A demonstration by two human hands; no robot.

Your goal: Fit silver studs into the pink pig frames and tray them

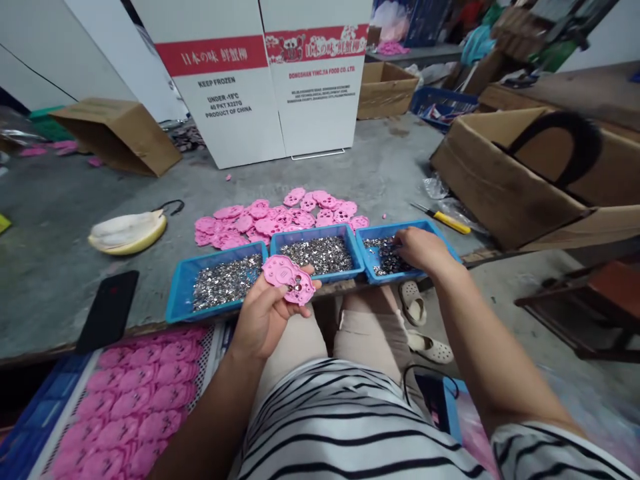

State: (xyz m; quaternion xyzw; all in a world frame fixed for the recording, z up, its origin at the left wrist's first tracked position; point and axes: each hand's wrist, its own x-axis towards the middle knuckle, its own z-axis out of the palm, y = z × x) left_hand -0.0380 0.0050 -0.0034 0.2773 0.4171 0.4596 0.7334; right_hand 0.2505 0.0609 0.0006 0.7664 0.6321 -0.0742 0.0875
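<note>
My left hand (265, 310) pinches a pink plastic piece (283, 275), thumb on its face, with small metal parts seated at its lower right. The piece is held above the front edge of the bench, between two blue trays. My right hand (423, 250) reaches into the right blue tray (367, 267), its fingertips down among small dark metal parts (390, 257); whatever they grip is hidden. Shiny small metal parts fill the middle tray (357, 257) and the left tray (175, 293). Behind the trays lies a loose heap of similar pink pieces (270, 223).
A yellow screwdriver (450, 222) lies right of the trays, near an open cardboard box (505, 180). To the left are a phone (110, 303) and a fruit peel (127, 233). A white carton (240, 127) stands behind. Stacked pink pieces (140, 400) fill a crate below the bench.
</note>
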